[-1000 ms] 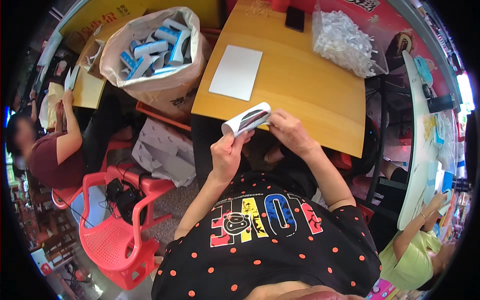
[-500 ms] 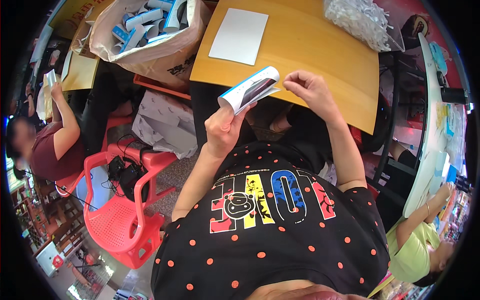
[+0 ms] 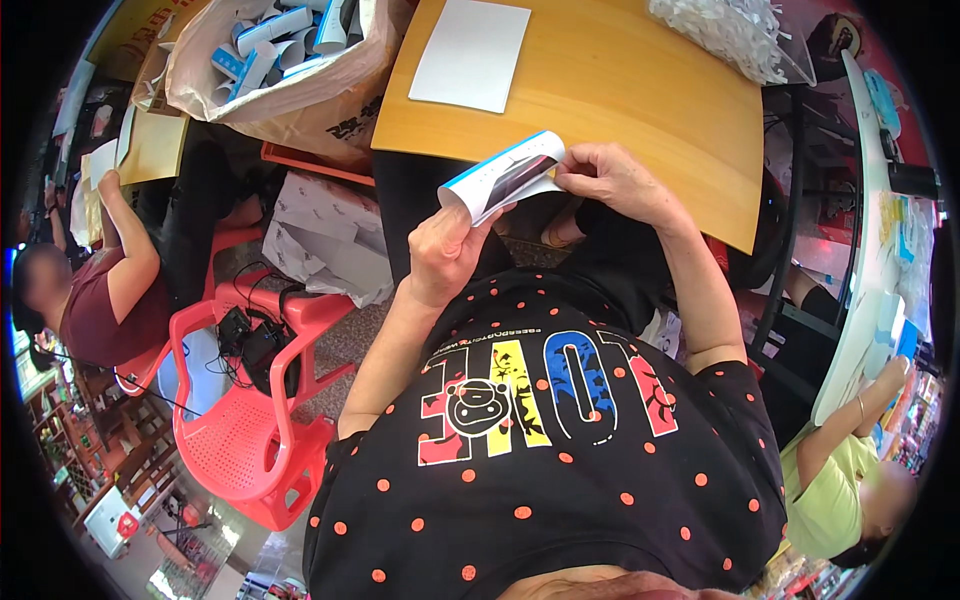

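Note:
A curled sheet of printed paper (image 3: 497,176), white with a blue edge and a dark picture inside, is held up just in front of the table. My left hand (image 3: 445,252) grips its lower left end, fingers closed around it. At the other end, my right hand (image 3: 622,184) has thumb and fingers pinched on the sheet's loose edge. Beyond my hands, a flat white stack of paper (image 3: 470,55) lies on the wooden table (image 3: 610,90).
Left of the table stands a white sack (image 3: 290,100) full of rolled blue-and-white papers. A clear container of white paper strips (image 3: 725,35) is at the back right. A red plastic chair (image 3: 235,445) stands left of me. One person works at each side.
My right hand has moved left and now meets the loose edge of the curled sheet. My left hand has stayed nearly in place, still gripping the sheet.

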The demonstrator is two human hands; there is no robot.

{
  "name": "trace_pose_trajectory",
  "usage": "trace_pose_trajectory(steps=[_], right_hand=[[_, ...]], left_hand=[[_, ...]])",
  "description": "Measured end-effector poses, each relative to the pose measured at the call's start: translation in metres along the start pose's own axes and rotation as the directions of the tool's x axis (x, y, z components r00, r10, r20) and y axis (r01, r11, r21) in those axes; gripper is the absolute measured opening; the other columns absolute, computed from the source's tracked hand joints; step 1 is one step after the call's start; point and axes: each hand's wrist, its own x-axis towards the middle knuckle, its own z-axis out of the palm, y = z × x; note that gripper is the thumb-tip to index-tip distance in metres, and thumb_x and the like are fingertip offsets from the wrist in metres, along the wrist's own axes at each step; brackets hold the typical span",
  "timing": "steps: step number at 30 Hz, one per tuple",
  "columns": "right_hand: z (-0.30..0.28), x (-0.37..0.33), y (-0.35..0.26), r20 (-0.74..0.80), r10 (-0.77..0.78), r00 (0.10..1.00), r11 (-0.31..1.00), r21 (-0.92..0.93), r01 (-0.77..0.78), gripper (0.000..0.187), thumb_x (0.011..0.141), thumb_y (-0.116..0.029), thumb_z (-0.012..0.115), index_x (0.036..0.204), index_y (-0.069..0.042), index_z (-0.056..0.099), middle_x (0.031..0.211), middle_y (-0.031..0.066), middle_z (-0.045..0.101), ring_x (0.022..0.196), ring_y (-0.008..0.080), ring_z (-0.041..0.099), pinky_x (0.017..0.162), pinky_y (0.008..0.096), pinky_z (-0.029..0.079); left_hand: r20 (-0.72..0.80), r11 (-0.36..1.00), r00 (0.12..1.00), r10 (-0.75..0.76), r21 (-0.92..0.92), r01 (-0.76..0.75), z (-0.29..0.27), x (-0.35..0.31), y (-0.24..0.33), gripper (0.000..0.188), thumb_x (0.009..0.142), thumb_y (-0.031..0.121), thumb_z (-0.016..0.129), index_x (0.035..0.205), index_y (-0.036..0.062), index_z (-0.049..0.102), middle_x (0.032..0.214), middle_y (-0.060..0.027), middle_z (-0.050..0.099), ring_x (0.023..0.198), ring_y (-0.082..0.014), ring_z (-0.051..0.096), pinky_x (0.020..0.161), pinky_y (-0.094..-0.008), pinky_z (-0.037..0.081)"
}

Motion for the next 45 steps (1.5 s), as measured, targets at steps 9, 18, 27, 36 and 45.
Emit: trace_pose_trajectory(steps=[9,18,27,36,45], right_hand=[[0.005,-0.001,0.008,-0.059,0.037,0.998,0.996,0.083,-0.032,0.024,0.088,-0.021,0.058,0.085,0.002,0.061,0.071,-0.0013,0.054,0.068,0.0087,0.048,0.064,0.0264,0.042],[0.005,-0.036,-0.025,0.009,0.041,0.999,0.953,0.299,-0.042,0.017,0.091,-0.015,0.057,0.083,-0.001,0.059,0.073,-0.0014,0.058,0.064,0.0067,0.058,0.061,0.0219,0.048],[0.023,-0.028,-0.021,-0.369,-0.249,0.895,0.966,-0.164,0.201,0.035,0.073,-0.015,0.078,0.102,-0.004,0.062,0.082,0.0008,0.056,0.057,0.0092,0.042,0.055,0.0235,0.042],[0.026,-0.033,-0.058,0.003,-0.674,0.739,0.715,-0.251,0.653,0.008,0.075,-0.003,0.072,0.079,-0.004,0.065,0.074,0.0068,0.062,0.067,0.0228,0.062,0.06,0.0323,0.049],[-0.185,-0.029,-0.073,-0.603,-0.406,0.686,0.912,-0.312,0.266,0.014,0.088,-0.008,0.063,0.098,-0.001,0.07,0.087,-0.0008,0.066,0.078,0.0056,0.058,0.071,0.0204,0.047]], left_hand=[[0.062,0.995,0.998,0.024,0.096,-0.03,-0.004,-0.002,0.005,0.025,0.078,0.001,0.072,0.102,-0.0022,0.066,0.088,-0.0165,0.069,0.075,-0.0274,0.07,0.064,-0.0299,0.054],[0.108,0.983,0.988,0.108,0.136,-0.123,0.002,-0.002,-0.008,0.024,0.076,0.002,0.073,0.099,-0.003,0.066,0.086,-0.0169,0.069,0.07,-0.0286,0.068,0.06,-0.0318,0.054],[0.055,0.995,0.998,0.029,0.097,-0.034,0.013,0.004,-0.014,0.02,0.078,-0.001,0.068,0.098,-0.0017,0.065,0.075,-0.0118,0.067,0.062,-0.0237,0.067,0.054,-0.031,0.053],[0.169,0.956,0.966,0.197,0.187,-0.227,0.014,0.004,-0.021,0.026,0.07,-0.002,0.072,0.095,-0.0012,0.066,0.077,-0.0133,0.065,0.065,-0.0294,0.064,0.059,-0.0357,0.051],[0.08,0.715,0.898,-0.433,-0.576,0.396,0.023,0.027,0.01,0.017,0.09,0.0,0.058,0.104,-0.0093,0.061,0.094,-0.0153,0.069,0.081,-0.0226,0.071,0.07,-0.0291,0.057]])
